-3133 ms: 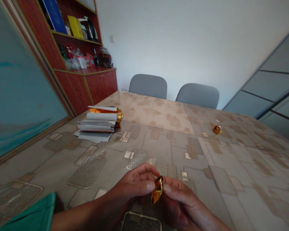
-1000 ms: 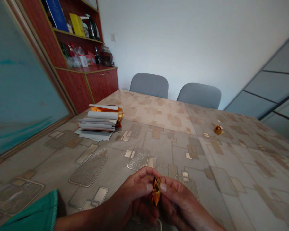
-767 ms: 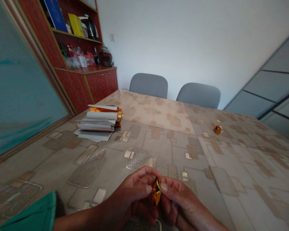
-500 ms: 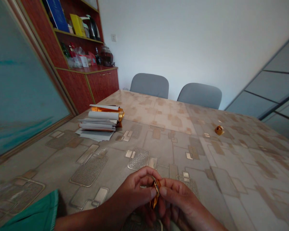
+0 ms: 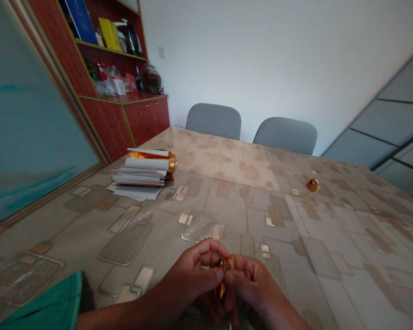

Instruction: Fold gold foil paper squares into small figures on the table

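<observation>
Working over a patterned desk (image 5: 234, 206), a person in a green sleeve (image 5: 41, 305) handles a small piece of folded gold foil (image 5: 220, 289) with bare hands. At left, a stack of papers (image 5: 146, 178), white and gold, lies in a loose pile, well apart from the fingers. The left hand (image 5: 182, 279) grips one side of the foil, its thumb pressing near the middle and its forefinger arched over toward the top. The glossy foil looks very light and thin, probably stiff along its creases yet soft enough to dent or crush under a hard squeeze, and its sheen suggests a slightly slippery surface; a gentle pinch on its folded side edges would seem the safest hold. The narrow piece sits tilted between the two thumbs, close to both sets of fingertips, its lower end showing beneath them and part of it hidden. The right hand (image 5: 261, 288) pinches the opposite side, its thumb and forefinger closed on the foil; its lower fingers are too shadowed to tell apart. Farther right, a second gold piece (image 5: 313, 184) rests on the desk, beyond the hands' reach as they are now placed.
</observation>
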{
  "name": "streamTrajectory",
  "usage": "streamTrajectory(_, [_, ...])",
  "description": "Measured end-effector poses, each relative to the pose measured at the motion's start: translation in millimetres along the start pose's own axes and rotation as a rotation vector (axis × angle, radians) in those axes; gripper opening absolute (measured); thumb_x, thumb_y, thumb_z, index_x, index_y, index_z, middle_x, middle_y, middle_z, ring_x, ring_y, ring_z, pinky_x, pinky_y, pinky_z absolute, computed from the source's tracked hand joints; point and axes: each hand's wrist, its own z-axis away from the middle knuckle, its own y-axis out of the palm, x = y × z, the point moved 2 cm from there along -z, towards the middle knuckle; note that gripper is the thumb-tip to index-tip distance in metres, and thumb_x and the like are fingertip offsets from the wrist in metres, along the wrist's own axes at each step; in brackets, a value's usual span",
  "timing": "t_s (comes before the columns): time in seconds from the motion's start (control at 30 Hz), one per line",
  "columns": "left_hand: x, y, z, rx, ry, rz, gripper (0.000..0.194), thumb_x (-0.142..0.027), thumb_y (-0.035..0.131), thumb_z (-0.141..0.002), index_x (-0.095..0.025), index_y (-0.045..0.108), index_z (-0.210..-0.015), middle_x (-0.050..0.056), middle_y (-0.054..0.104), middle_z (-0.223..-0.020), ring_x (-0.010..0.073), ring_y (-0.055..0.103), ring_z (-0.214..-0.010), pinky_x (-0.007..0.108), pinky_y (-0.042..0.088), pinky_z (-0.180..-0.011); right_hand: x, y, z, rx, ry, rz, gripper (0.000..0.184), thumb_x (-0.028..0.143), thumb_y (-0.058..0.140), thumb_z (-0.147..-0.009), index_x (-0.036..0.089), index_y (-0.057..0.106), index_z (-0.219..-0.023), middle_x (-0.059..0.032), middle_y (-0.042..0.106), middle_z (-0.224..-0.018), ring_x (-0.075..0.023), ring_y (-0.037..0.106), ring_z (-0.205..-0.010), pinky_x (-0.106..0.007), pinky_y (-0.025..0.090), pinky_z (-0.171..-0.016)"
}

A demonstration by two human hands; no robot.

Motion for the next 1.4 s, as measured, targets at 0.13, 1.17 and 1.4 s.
streamTrajectory(0.13, [-3, 0.7, 2, 0.043, -0.030, 0.028, 0.036, -0.043, 0.073, -0.084, -0.018, 0.056, -0.105, 0.004, 0.071, -0.070, 0.0133, 0.066, -0.049, 0.020, 0.055, -0.047, 1, -1, 1, -0.037, 0.003, -0.013, 0.045, 0.049, 0.078, -0.078, 0.014, 0.061, -0.055, -0.0021, 0.062, -0.053, -0.0062, 0.052, -0.042, -0.013, 0.036, -0.038])
streamTrajectory(1.17, [-3, 2.1, 6, 0.170, -0.037, 0.309, 0.016, -0.023, 0.059, -0.099, -0.014, 0.063, -0.111, 0.007, 0.068, -0.084, 0.0135, 0.068, -0.072, 0.022, 0.051, -0.068, 6, -1, 6, -0.044, -0.058, -0.037, 0.046, 0.058, 0.075, -0.080, 0.012, 0.070, -0.079, -0.0034, 0.066, -0.065, -0.0073, 0.051, -0.048, -0.016, 0.040, -0.045])
streamTrajectory(1.4, [-1, -3.3, 3, 0.143, -0.048, 0.368, 0.016, -0.019, 0.062, -0.097, -0.016, 0.062, -0.113, 0.004, 0.065, -0.082, 0.0127, 0.067, -0.069, 0.024, 0.051, -0.069, 9, -1, 10, -0.023, -0.065, -0.060, 0.043, 0.054, 0.077, -0.081, 0.012, 0.072, -0.085, -0.0061, 0.069, -0.073, -0.0091, 0.056, -0.057, -0.018, 0.044, -0.053])
